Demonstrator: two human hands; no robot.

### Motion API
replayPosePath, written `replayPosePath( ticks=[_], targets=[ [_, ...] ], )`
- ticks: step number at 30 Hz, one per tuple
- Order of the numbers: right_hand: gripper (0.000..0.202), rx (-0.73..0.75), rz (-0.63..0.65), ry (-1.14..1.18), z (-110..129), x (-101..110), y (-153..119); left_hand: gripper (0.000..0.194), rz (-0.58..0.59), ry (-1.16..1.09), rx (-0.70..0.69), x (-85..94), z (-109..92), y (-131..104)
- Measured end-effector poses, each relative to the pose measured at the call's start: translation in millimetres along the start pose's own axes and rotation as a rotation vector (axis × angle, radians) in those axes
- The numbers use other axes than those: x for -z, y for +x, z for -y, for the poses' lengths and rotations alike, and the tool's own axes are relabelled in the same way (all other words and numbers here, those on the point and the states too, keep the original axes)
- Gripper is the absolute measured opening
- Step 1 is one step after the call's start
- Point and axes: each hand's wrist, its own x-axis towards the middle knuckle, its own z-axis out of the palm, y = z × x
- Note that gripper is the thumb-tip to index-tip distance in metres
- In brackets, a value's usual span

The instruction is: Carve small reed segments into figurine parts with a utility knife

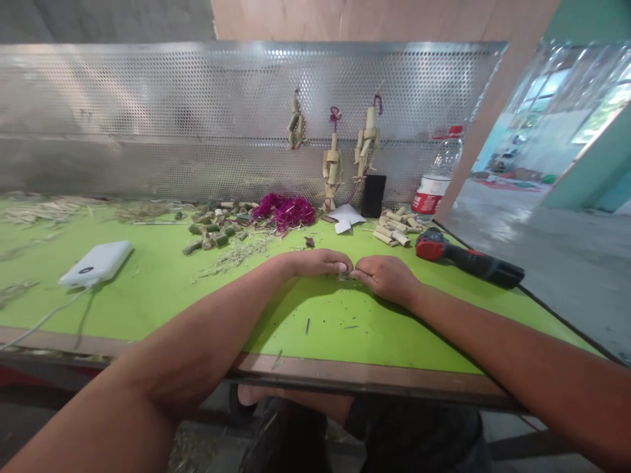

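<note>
My left hand (325, 263) and my right hand (384, 274) meet over the green tabletop (315, 305), both with fingers curled and pinched together. Between the fingertips is something small that I cannot make out. Just behind the hands lies a small dark brown scrap (309, 242). Thin dark slivers and specks are scattered on the green surface in front of them. Beyond stand and hang jointed figures of cut stalk pieces, such as one figure (332, 164) with a purple string loop on top.
A cordless power tool (468, 257) lies to the right. Behind are cut tube pieces (394, 226), a white paper (346, 217), purple string (284, 211), green stalk pieces (211, 233), a black phone-like slab (373, 195) and a bottle (436, 177). A white power bank (98, 261) trails a cable at left.
</note>
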Motion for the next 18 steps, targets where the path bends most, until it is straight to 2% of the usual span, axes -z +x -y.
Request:
replayPosePath(
  ticks=[2, 7, 12, 18],
  targets=[
    [0.040, 0.023, 0.033, 0.006, 0.6, 0.2, -0.2, 0.034, 0.001, -0.009, -0.009, 0.0, 0.2, 0.1],
    [0.041, 0.115, 0.048, -0.021, 3.6, -1.6, -4.4, 0.038, -0.048, -0.044, 0.081, 1.1, 5.2, 0.3],
    [0.039, -0.057, -0.098, -0.029, 3.0, -0.7, -5.8, 0.037, -0.058, -0.025, 0.041, 0.0, 6.7, 1.1],
    [0.038, -0.083, -0.071, -0.048, 3.0, 0.8, -3.3, 0.037, -0.068, 0.020, 0.054, -2.3, 4.4, 2.3]
  ],
)
